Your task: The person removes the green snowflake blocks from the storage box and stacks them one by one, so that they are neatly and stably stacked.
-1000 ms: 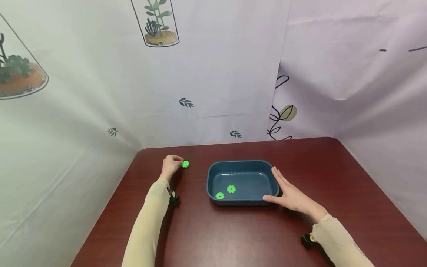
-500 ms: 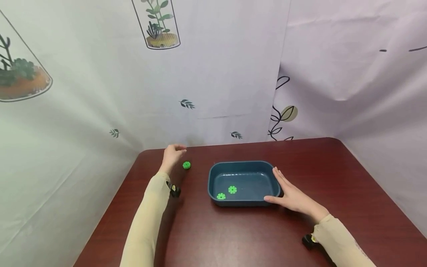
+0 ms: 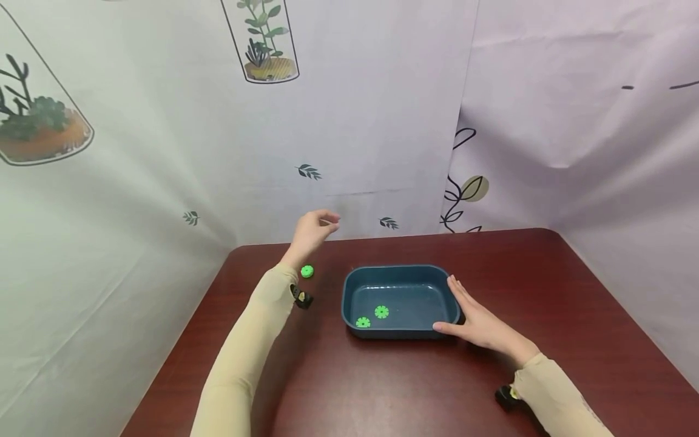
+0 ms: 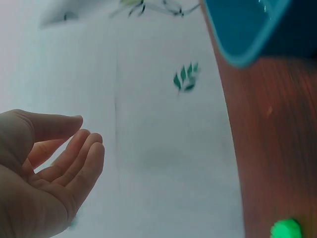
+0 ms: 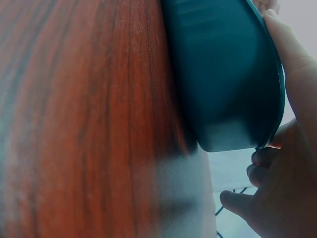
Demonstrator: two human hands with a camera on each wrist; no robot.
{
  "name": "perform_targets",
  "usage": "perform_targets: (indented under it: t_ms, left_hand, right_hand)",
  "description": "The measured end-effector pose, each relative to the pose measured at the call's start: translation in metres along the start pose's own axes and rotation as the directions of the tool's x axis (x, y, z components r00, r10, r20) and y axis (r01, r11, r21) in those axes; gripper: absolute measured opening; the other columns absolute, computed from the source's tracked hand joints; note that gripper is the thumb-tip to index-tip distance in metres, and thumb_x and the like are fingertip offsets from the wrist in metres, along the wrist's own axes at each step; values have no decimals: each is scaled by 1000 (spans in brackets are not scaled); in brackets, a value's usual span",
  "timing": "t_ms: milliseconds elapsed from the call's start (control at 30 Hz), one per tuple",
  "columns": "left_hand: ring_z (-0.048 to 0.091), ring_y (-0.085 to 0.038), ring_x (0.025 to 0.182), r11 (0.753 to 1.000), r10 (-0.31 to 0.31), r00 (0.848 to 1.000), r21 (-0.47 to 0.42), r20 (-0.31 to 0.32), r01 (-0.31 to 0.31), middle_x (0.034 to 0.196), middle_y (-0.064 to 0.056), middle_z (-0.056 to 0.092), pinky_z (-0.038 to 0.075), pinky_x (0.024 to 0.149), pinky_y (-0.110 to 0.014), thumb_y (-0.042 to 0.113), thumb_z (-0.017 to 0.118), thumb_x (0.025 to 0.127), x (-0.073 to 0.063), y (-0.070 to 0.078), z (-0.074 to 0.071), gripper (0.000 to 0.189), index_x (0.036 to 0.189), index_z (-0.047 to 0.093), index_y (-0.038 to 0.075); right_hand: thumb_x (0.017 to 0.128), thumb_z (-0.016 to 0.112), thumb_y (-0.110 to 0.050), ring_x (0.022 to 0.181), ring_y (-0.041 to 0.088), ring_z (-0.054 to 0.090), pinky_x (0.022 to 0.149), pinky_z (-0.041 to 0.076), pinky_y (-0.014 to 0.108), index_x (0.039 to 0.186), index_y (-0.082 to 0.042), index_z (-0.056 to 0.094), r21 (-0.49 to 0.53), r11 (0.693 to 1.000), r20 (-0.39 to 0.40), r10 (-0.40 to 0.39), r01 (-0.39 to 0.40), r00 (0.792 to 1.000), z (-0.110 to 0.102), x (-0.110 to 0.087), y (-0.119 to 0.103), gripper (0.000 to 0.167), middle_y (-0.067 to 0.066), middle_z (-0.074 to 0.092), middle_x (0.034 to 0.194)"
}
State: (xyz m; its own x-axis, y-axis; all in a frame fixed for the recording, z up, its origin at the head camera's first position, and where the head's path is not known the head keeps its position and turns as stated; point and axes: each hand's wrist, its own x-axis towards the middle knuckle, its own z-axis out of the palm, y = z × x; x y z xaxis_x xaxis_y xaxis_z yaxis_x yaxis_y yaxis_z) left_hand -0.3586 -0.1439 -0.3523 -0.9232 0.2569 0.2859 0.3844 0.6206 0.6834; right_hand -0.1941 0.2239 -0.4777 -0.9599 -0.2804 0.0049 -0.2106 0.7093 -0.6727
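My left hand is raised at the back left, beyond the table's far edge in the head view. Its thumb and fingers curve toward each other, and nothing shows between them in the left wrist view. Below it, a small stack of bright green notched plastic discs lies on the table. A dark blue rectangular tub holds two green discs, one disc inward and the other near its front left corner. My right hand spans the tub's right end with straight fingers, thumb at the front rim.
The dark red wooden table ends at the back against a pale cloth hanging printed with plants. More cloth closes in on the left and right. A black camera is strapped at the right wrist.
My left hand has left the green stack, rising and then moving right. The right hand stays at the tub, and the two discs inside have not moved. The head view has shifted slightly.
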Motion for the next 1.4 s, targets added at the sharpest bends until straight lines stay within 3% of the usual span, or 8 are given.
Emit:
perform_targets:
  t_ms: [133,233,367,500,733,1033,1233,1400]
  left_hand:
    - [69,-26,101,998,59,994,30,94,-62,113,-10,72,56,82,-42,12,68,96,-3,24,17,21,116,72,7]
    - [69,-24,99,992,111,978,38,176,-119,114,-11,72,57,82,-40,11,68,95,-10,40,31,21,115,73,7]
    - [69,-18,97,980,166,945,55,281,-189,111,-7,72,56,81,-34,11,70,95,-19,54,49,20,115,73,9]
    - [67,-13,94,968,179,904,96,389,-233,110,-4,72,55,78,-29,12,71,95,-29,59,67,23,118,72,9]
    - [66,-12,93,939,199,831,140,520,-314,115,-8,72,53,78,-26,14,72,94,-41,52,95,28,121,71,5]
    - [66,-14,104,895,140,754,243,642,-374,118,-2,71,53,87,-27,17,74,93,-67,35,121,30,122,71,9]
    - [63,-11,104,859,157,725,269,670,-435,112,1,70,51,87,-23,17,77,91,-74,28,133,29,119,73,13]
    - [61,-10,99,830,205,724,275,658,-485,106,1,68,49,87,-23,13,79,87,-72,24,139,28,114,74,13]
  right_hand:
    - [85,73,-60,150,48,11,106,31,70,163,-15,0,9,1000,9,8,-8,1000,2,-1,1,116,17,0,168]
    - [85,73,-60,149,48,11,106,31,70,163,-15,0,13,1000,11,13,-13,1000,2,-2,1,116,18,0,168]
    - [85,73,-59,149,48,13,105,32,70,163,-15,1,19,1000,5,14,-14,1000,2,-4,1,116,18,0,168]
    - [86,73,-57,149,48,14,106,31,70,163,-13,1,25,1000,7,7,-7,1000,2,-4,0,115,19,0,168]
    - [86,72,-58,149,48,15,107,29,70,163,-14,0,29,1000,7,13,-13,1000,3,-3,1,114,18,0,168]
    - [86,73,-57,150,47,13,108,28,70,163,-13,1,44,999,7,13,-13,1000,8,-5,0,114,18,0,168]
    - [86,74,-57,150,46,14,108,29,69,163,-14,1,44,999,12,12,-12,1000,5,-3,-1,115,17,-1,168]
    - [86,74,-56,149,47,13,107,29,70,163,-15,0,35,999,5,9,-10,1000,1,-2,-1,114,17,0,168]
